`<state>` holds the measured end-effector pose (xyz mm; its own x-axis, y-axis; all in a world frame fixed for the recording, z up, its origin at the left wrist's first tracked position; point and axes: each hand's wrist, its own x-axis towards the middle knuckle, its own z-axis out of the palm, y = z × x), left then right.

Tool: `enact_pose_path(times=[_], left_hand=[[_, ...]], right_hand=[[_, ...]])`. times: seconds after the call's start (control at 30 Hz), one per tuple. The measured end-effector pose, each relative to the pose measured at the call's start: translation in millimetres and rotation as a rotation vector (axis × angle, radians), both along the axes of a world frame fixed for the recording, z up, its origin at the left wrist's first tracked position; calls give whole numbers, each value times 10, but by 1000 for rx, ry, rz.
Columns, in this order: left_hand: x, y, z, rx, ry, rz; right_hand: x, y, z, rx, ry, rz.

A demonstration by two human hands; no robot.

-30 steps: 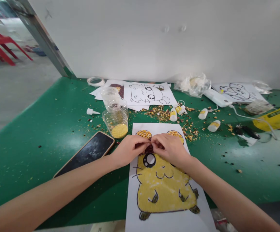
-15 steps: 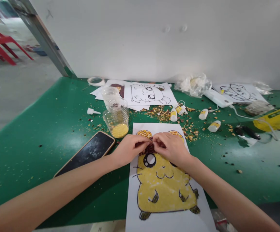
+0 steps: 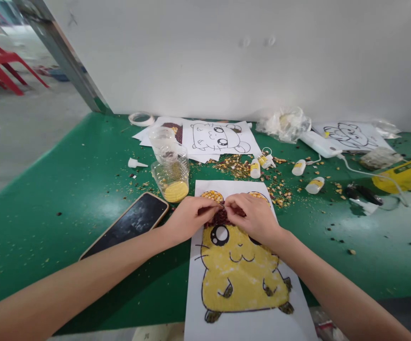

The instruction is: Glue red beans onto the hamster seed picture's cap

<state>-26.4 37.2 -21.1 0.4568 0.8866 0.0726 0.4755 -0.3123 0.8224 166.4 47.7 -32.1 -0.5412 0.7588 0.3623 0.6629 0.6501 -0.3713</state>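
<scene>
A white sheet with a hamster picture filled in with yellow grain lies on the green table in front of me. Dark red beans cover the top of the hamster's head. My left hand and my right hand rest on the sheet with fingertips pinched together over those beans, touching them. What the fingertips hold is too small to make out. Two corn-filled ears show just beyond my fingers.
A phone lies to the left. Clear plastic cups, one with yellow grain, stand behind it. Spilled grains, small glue bottles, blank hamster drawings, a white charger with cable and a yellow packet lie further back.
Both hands have stayed at the hamster's head; the fingertips shifted only slightly over the dark beans.
</scene>
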Motion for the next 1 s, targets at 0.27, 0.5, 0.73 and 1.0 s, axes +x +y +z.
enact_pose_path(times=[0.27,0.5,0.73,1.0], left_hand=[[9,-4,-3,-11,-16,-19],[10,-6,7,-17,0,-34],[14,-1,15,-12,12,-43],[9,-5,13,-15,5,-43]], right_hand=[[-11,-7,29,-47,-30,25],[-32,-16,5,-154,-78,-7],[-28,5,-15,-156,-73,-5],[-19,-8,-7,-120,-44,-8]])
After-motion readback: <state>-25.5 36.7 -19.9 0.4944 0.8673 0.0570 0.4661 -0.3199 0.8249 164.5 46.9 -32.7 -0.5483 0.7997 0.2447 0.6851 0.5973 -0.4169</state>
